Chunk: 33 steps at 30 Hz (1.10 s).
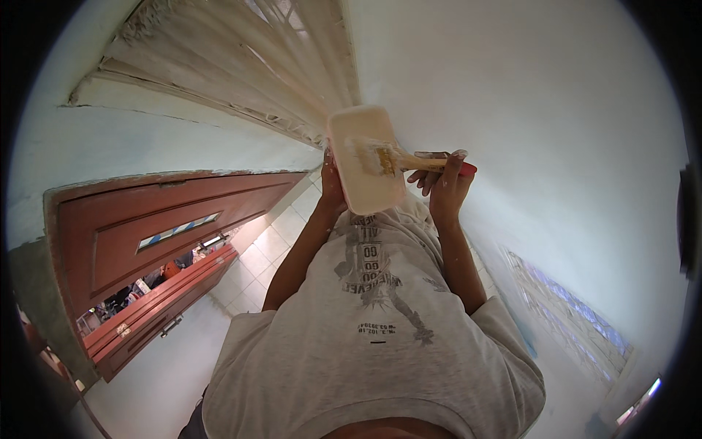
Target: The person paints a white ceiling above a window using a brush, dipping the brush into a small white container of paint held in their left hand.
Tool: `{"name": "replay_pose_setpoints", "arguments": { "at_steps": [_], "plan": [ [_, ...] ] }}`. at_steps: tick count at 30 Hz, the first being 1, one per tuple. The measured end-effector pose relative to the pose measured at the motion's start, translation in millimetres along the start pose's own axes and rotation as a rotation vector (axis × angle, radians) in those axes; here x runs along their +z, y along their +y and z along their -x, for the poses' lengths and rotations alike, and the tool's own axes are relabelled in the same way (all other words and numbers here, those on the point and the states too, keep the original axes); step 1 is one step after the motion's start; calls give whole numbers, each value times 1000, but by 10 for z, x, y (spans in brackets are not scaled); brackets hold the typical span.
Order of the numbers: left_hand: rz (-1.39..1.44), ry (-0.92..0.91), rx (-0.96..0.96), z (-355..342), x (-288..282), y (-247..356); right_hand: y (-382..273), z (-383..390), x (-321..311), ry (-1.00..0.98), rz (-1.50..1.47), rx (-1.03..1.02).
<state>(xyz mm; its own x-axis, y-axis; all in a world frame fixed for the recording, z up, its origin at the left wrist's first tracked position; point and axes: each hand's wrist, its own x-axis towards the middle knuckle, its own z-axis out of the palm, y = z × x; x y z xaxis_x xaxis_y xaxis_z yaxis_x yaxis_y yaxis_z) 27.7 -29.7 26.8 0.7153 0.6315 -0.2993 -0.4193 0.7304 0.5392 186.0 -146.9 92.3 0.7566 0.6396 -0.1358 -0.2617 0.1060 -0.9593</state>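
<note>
Right grip (446, 183) clamped on paintbrush (424, 163) — ochre bristles (385, 162) (smeared pale), left grip (333, 181) clamped on cream tub (365, 207)

beige curtain (241, 62), upper left | red-brown door (161, 216), left | pale floor tiles (272, 243) | window (570, 311), lower right

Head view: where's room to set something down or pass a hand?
Bare tile shows between the left forearm and the red-brown door; that gap likely passes a hand. Crowded: the cream tub, left hand at its side, right hand gripping a brush over it.
</note>
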Motion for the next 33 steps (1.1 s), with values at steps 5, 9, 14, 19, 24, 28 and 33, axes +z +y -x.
{"name": "replay_pose_setpoints", "arguments": {
  "at_steps": [5, 9, 14, 19, 24, 28, 33],
  "plan": [
    [91, 45, -33, -139, -16, 16, -19, -138, 39, -73, 65, -9],
    [-106, 78, 47, -155, 35, 31, 3, -240, 58, -40, 119, -78],
    [44, 39, -2, -315, -136, -3, -76, -289, 55, 52, 54, -61],
    [-25, -20, -48, -358, -27, 30, -301, -289, 166, 82, 99, 18],
    [110, -78, -118, -491, -86, -2, -318, -414, 352, -107, 352, 32],
    [32, 24, -34, -507, -111, 17, -361, -467, 325, -131, 187, -12],
    [154, -76, -60, -542, -66, 43, -179, -533, 253, -209, 234, 111]
  ]
}}
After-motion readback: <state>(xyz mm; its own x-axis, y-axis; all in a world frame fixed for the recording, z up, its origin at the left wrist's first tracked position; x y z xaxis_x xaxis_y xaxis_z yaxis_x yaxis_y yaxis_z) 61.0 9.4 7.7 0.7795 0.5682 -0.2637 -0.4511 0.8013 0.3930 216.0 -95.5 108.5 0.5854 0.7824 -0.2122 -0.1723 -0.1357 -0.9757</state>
